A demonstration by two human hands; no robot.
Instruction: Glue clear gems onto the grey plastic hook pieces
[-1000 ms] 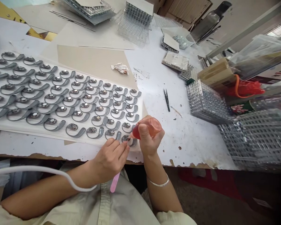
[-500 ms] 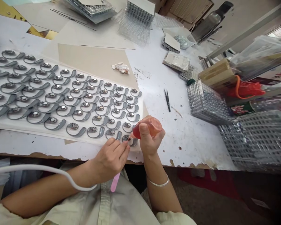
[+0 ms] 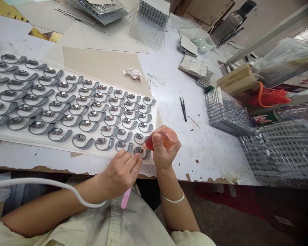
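Barely anything has moved since the earlier frame; your right grip (image 3: 166, 153) is wrapped round the red bottle (image 3: 163, 138); your left grip (image 3: 124, 172) pinches the pink stick (image 3: 126, 198); the corner ring piece (image 3: 138, 150) sits at the white board's (image 3: 41, 141) near right corner, left of the nozzle, nearest your left fingers, contact unclear; its long axis runs sideways, setting left, band right; the bottle slants, nozzle pointing left and slightly towards you.

The bottle (image 3: 168, 136) looks like glossy, translucent plastic. At left, the curved bands (image 3: 88, 145) are smooth with a low sheen, their settings (image 3: 80, 137) shiny and metallic. The tabletop paper (image 3: 190, 150) is matt, its near edge ragged.
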